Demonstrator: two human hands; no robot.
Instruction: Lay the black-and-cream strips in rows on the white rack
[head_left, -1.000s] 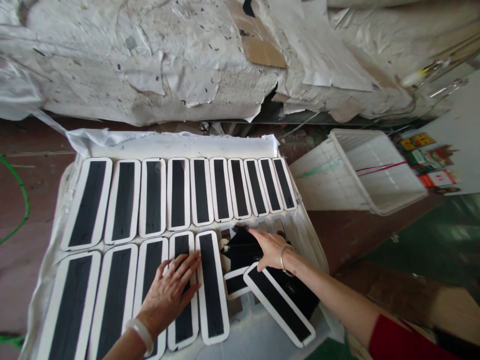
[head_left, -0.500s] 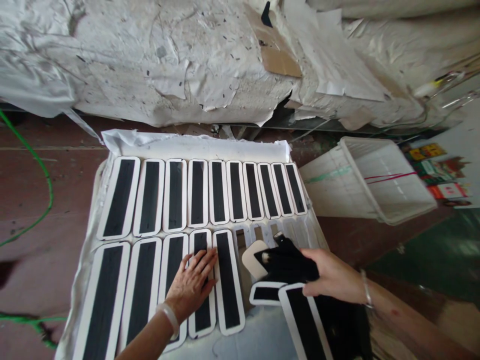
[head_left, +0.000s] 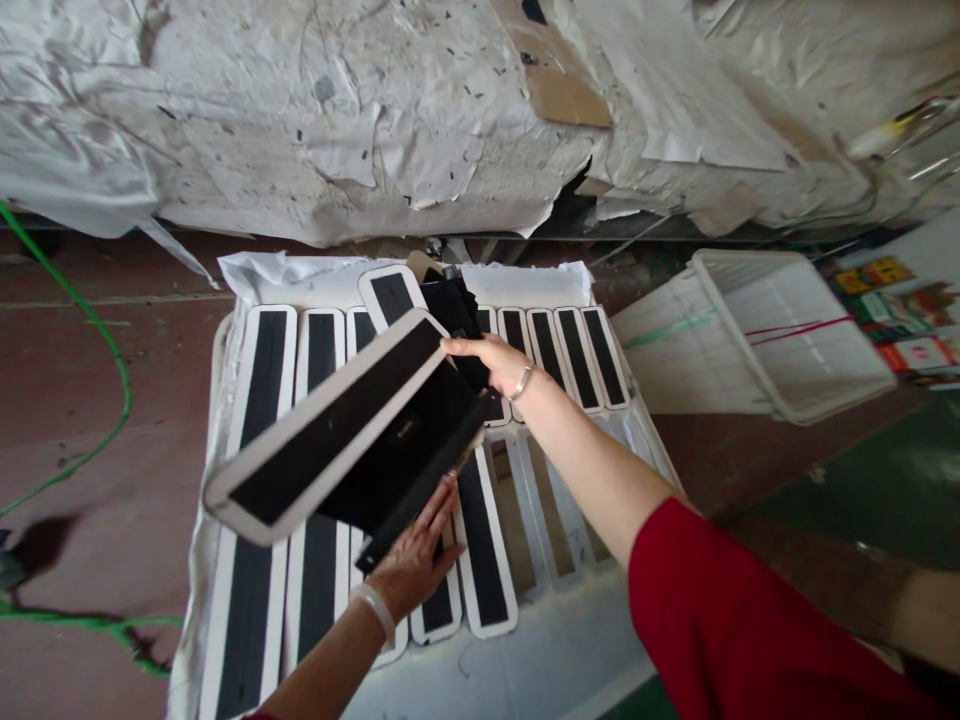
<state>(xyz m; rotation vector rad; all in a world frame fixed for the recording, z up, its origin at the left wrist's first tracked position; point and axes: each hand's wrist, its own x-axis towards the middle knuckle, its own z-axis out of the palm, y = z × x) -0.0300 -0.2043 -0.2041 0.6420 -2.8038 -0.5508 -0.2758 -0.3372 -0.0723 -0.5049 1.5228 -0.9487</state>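
Note:
My right hand (head_left: 495, 362) is closed on a limp black piece with cream-edged panels (head_left: 337, 425), perhaps a bag, and holds it up over the table at a slant. A small label shows on its dark inner side, and a second, shorter panel end sticks out behind it. My left hand (head_left: 416, 555) lies with fingers stretched out on the lower row of white-bordered black strips (head_left: 484, 545), close by the lower edge of the black piece. Whether those fingertips touch that edge I cannot tell. The black piece hides part of both rows of strips.
The strips lie on a cloth-edged table (head_left: 547, 650), with slotted gaps right of the lower row. A white plastic bin (head_left: 675, 350) stands to the right. A paper-covered bench (head_left: 375, 130) runs along the back. A green hose (head_left: 112, 350) lies on the floor at left.
My right hand has lifted the black piece from the table's right side and carried it left and up over the strips. My left hand has shifted slightly right and down.

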